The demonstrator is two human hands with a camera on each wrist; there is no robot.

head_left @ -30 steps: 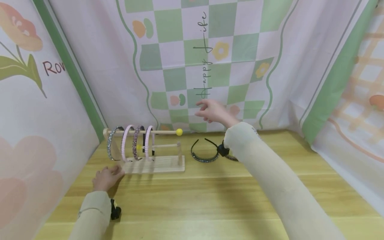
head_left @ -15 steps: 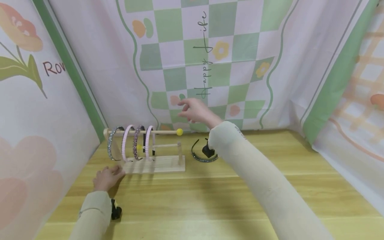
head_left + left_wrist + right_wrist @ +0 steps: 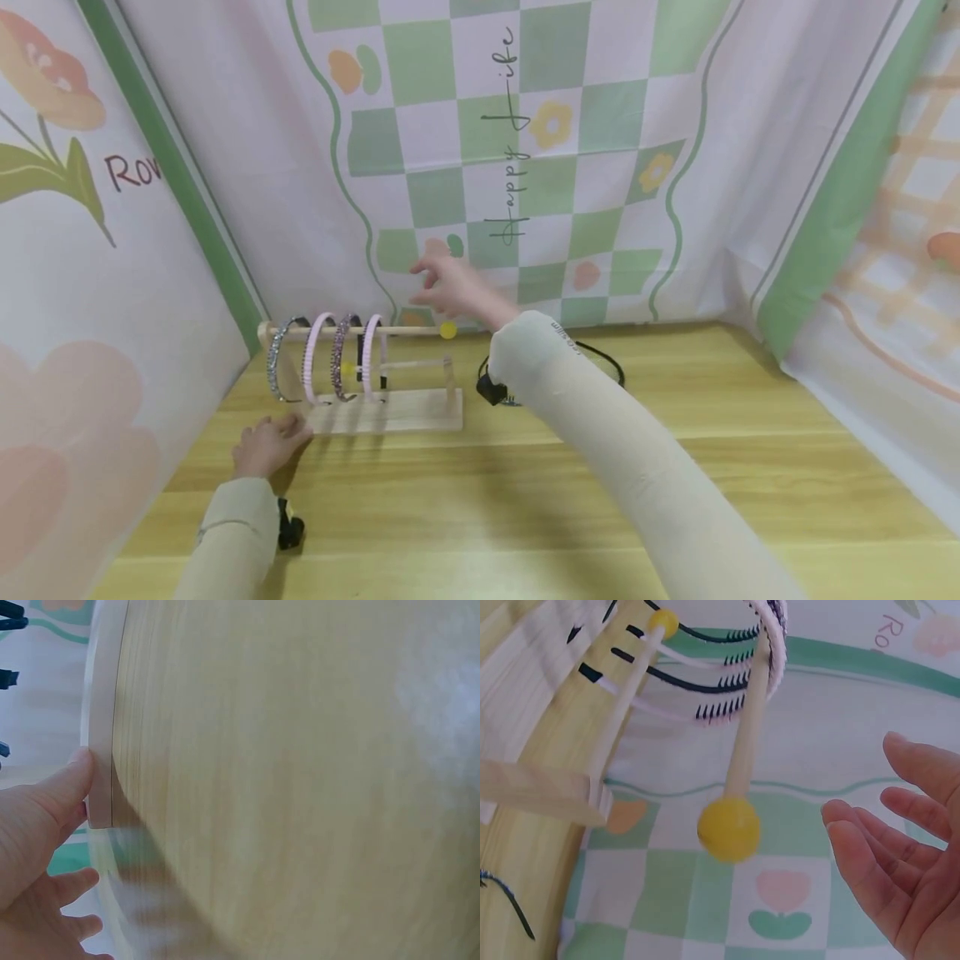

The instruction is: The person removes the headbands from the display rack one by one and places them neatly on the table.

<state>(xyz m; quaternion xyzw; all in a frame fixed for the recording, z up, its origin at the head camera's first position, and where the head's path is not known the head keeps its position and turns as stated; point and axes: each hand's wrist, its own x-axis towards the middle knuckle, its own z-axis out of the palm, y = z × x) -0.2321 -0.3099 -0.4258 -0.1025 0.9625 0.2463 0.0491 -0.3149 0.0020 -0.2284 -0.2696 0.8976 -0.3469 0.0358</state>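
Note:
A wooden headband stand [image 3: 416, 410] stands at the table's left. Several headbands [image 3: 310, 358], pink and glittery, hang on its upper rod, which ends in a yellow ball [image 3: 729, 829]. My left hand [image 3: 268, 447] is at the base's left front corner. In the left wrist view its thumb [image 3: 69, 780] and a finger pinch the base's edge [image 3: 103, 727], the other fingers spread apart. My right hand [image 3: 453, 289] is in the air above the rod's yellow end, holding nothing. The right wrist view shows its fingers [image 3: 855, 847] loosely bent beside the ball.
Behind my right sleeve, dark toothed headbands [image 3: 606, 357] lie on the wooden table [image 3: 420, 517], partly hidden. A shorter lower rod [image 3: 412, 364] with its own yellow ball belongs to the stand. Patterned curtains [image 3: 600, 167] close off the back and sides.
My right hand has moved left, from above the loose headbands to above the rod's yellow end. The left hand and the stand have stayed put.

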